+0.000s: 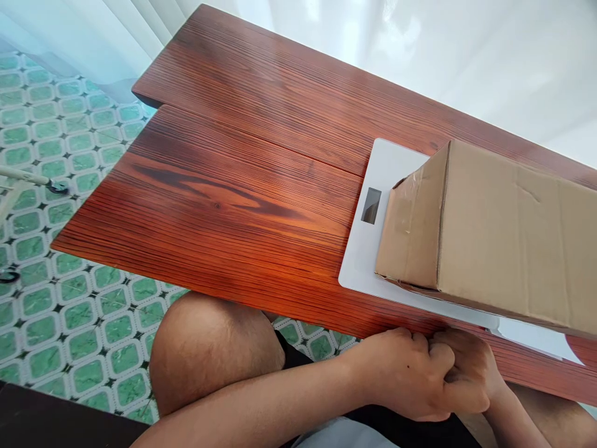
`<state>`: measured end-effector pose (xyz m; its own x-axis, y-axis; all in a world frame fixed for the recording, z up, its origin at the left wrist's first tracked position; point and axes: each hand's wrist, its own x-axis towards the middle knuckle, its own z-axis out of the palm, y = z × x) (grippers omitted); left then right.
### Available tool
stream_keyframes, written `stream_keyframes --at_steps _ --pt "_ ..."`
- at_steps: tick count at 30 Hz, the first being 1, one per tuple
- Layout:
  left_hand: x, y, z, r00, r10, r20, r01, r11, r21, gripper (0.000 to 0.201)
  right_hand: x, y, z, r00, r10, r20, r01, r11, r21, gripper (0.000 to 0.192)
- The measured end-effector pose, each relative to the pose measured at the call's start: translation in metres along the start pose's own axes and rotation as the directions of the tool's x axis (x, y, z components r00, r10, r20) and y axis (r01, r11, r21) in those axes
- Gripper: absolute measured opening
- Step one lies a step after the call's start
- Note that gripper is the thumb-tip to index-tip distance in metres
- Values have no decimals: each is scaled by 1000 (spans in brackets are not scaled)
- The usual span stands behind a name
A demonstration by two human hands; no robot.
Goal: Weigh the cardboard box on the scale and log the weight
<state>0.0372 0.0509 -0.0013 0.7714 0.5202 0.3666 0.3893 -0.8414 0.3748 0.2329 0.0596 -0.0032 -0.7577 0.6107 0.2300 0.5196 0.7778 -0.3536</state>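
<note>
My left hand [403,374] and my right hand [471,367] are pressed against each other at the table's front edge. Both are closed with curled fingers, and no object shows in either. Just beyond them, a brown cardboard box [506,218] lies on a flat white digital scale [357,261]. Clear tape crosses the box's near-left end, and its right part runs out of view. The scale's small dark display [371,206] is uncovered to the left of the box; I cannot make out a reading. Under the box's front right side, a white piece [536,336] sticks out.
The reddish-brown wooden table [224,168] has a stepped left end and a seam between its planks. White curtains [420,56] hang behind it. Green-and-white patterned floor [60,323] shows at left, with a pale wheeled leg [28,177]. My bare knee [214,348] is beside the front edge.
</note>
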Motion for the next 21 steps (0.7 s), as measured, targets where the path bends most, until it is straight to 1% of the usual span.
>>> stream_keyframes --at_steps 5,7,11,15,17,21 --pt "1 -2 -2 997 25 75 -24 1000 -15 33 -2 0 0 1000 -10 0 10 1000 -9 22" --pt "1 -2 -2 998 19 64 -19 1000 -4 32 -2 1 0 1000 -25 -6 25 1000 -14 21" --pt "1 -2 1 1000 13 6 -13 1000 12 30 -4 4 2 999 -39 -10 39 999 -22 19" --pt "2 -2 1 1000 13 9 -13 1000 8 31 -4 5 1 999 -51 12 51 998 -23 19" --pt "4 -3 -1 999 23 47 -23 1000 -5 35 -3 5 -1 999 -54 8 54 999 1 20" --pt "6 -5 -9 985 38 169 -39 999 0 38 -2 4 -2 999 -39 4 38 999 28 21"
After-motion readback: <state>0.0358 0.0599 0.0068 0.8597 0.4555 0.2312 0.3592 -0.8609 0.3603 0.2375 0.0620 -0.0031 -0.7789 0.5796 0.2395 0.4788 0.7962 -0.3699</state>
